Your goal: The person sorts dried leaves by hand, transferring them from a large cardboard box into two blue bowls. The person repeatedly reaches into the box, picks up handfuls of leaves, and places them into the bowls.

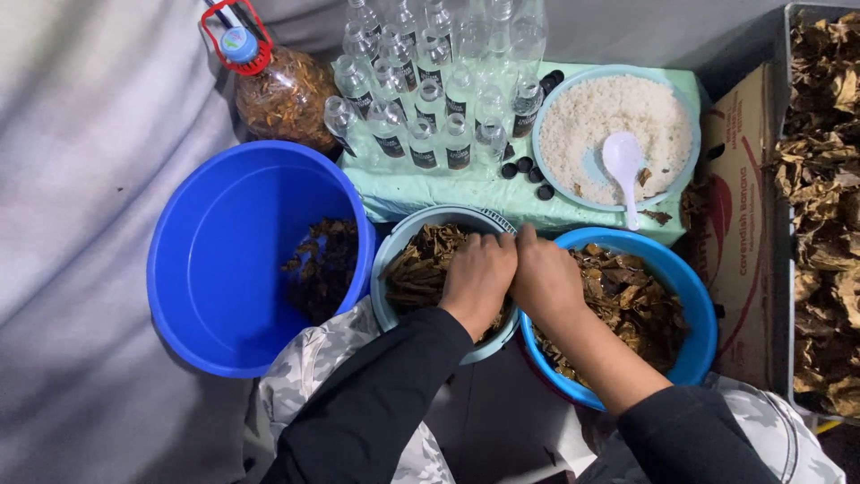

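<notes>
My left hand (477, 280) rests curled over a pale teal bowl (405, 235) of brown dried leaf pieces (421, 264), fingers closed among them. My right hand (544, 279) presses against it from the right, above the rim of a blue bowl (697, 296) that also holds dried leaves (632, 305). Both hands meet fingertip to fingertip where the two bowls touch. What lies under the fingers is hidden.
A big blue bucket (224, 260) with a few dark leaves stands at left. Behind are several small clear bottles (430, 99), black caps (528, 168), a plastic jug (282, 90), a plate of white grains (609, 116) with a white spoon (624, 166). A cardboard box (739, 224) and a leaf tray (824, 206) are at right.
</notes>
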